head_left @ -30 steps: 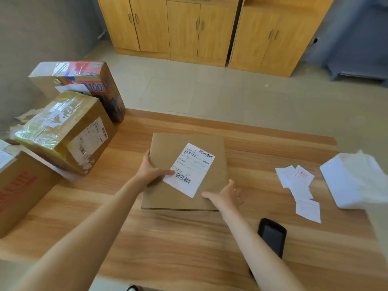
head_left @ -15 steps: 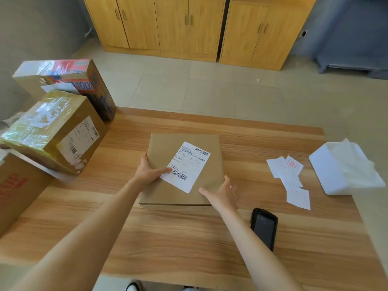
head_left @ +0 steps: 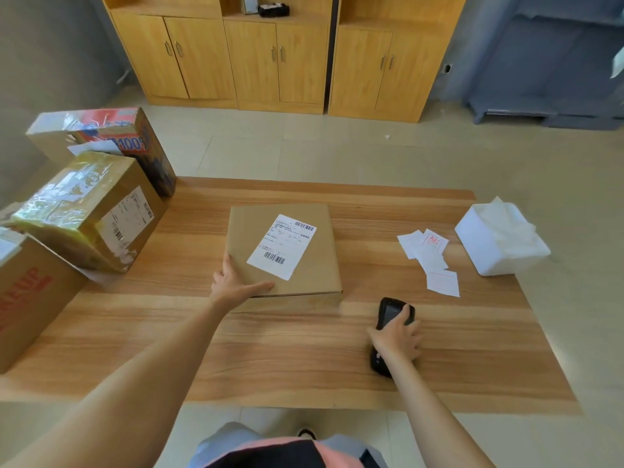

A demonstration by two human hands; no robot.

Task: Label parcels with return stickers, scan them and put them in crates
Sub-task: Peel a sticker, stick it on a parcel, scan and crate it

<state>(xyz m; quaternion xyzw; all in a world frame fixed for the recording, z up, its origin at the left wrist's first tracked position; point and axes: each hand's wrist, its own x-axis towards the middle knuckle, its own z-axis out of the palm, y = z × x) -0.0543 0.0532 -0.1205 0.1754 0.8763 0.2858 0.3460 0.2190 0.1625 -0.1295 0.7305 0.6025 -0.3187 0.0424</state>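
Note:
A flat brown cardboard parcel [head_left: 297, 278] lies in the middle of the wooden table [head_left: 290, 359], with a white barcode shipping label [head_left: 282, 245] stuck on its top. My left hand [head_left: 233, 285] holds the parcel's near left corner, thumb on top. My right hand [head_left: 396, 334] is down on the black handheld scanner [head_left: 388, 310] lying to the right of the parcel, fingers curled over its body. Several white return stickers [head_left: 430, 258] lie loose further right.
Three larger boxes crowd the table's left end: a printed box [head_left: 111, 136], a tape-wrapped box [head_left: 87, 211] and a plain box with red lettering [head_left: 30, 295]. A white foam box [head_left: 499, 244] sits at the right edge. Wooden cabinets [head_left: 280, 59] stand beyond.
My right hand left the parcel's near right corner and moved down-right onto the scanner. My left hand slid from the label's edge to the parcel's near left corner.

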